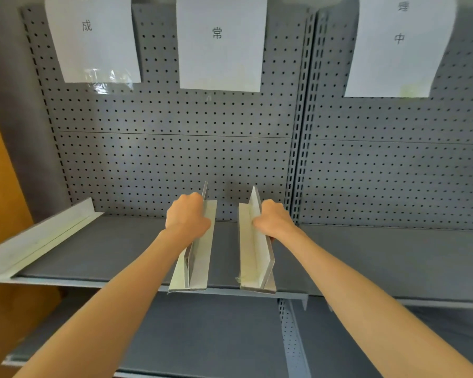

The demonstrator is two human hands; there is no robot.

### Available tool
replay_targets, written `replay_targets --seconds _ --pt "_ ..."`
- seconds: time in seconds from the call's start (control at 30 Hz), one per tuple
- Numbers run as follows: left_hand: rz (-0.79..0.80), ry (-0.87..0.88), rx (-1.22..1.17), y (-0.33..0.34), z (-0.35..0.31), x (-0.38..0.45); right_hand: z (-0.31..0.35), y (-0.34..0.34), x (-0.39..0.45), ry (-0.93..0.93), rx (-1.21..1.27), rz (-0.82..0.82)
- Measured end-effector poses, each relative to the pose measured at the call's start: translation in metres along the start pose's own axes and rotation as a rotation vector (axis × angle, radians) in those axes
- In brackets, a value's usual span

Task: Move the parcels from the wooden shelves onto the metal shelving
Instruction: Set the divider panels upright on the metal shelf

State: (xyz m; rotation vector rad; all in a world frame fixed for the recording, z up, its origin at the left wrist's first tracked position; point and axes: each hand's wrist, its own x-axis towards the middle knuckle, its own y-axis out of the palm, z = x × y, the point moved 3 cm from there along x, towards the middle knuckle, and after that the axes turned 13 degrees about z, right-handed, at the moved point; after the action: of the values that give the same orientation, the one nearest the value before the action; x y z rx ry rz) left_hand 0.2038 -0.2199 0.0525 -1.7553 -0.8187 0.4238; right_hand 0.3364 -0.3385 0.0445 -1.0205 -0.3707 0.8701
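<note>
Fingers of the left hand (187, 215) are curled tight around the upright fin of a pale L-shaped divider (195, 255), and those of the right hand (275, 221) are wrapped the same way over the fin of a second divider (257, 252) just to its right. Both dividers stand on the grey metal shelf (120, 249), running from its near lip back toward the far wall, with a narrow strip of bare shelf between them. No parcels show in this view, and the wooden shelves are not in sight either, so where the parcels lie cannot be told. A third divider (38, 238) rests at the left end of the same shelf, well apart from the two held ones. Behind the shelf rises a grey pegboard back panel (175, 148), split by a slotted upright post (301, 132) to the right of the hands. Three white paper sheets (219, 42) hang on the far panel, each printed with a character. A lower shelf (202, 336) lies nearer, below the forearms. An orange-brown surface (0, 186) borders the left edge.
</note>
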Motion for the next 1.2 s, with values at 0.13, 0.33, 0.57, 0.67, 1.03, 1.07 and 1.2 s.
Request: replay_targets --seconds 0.13,0.33,0.57,0.67,1.03,1.07,1.2 --pt "0.006 0.045 0.009 0.004 -0.027 -0.003 -0.024 -0.014 -0.009 0.03 0.024 -0.029" --pt "0.022 0.08 -0.016 0.016 -0.047 -0.003 -0.056 -0.022 -0.016 0.082 0.056 -0.064" --pt "0.051 0.103 -0.016 0.034 -0.072 0.0 -0.09 -0.03 -0.026 0.13 0.056 -0.1" --pt "0.071 0.106 -0.021 0.041 -0.089 0.001 -0.109 -0.039 -0.029 0.15 0.068 -0.109" --pt "0.094 0.129 -0.009 0.094 -0.179 0.014 -0.207 -0.083 -0.023 0.146 0.067 -0.117" --pt "0.093 0.119 -0.008 0.099 -0.187 0.015 -0.216 -0.088 -0.02 0.136 0.06 -0.11" --pt "0.073 0.053 -0.024 0.12 -0.21 0.017 -0.243 -0.103 -0.013 0.088 0.049 -0.086"
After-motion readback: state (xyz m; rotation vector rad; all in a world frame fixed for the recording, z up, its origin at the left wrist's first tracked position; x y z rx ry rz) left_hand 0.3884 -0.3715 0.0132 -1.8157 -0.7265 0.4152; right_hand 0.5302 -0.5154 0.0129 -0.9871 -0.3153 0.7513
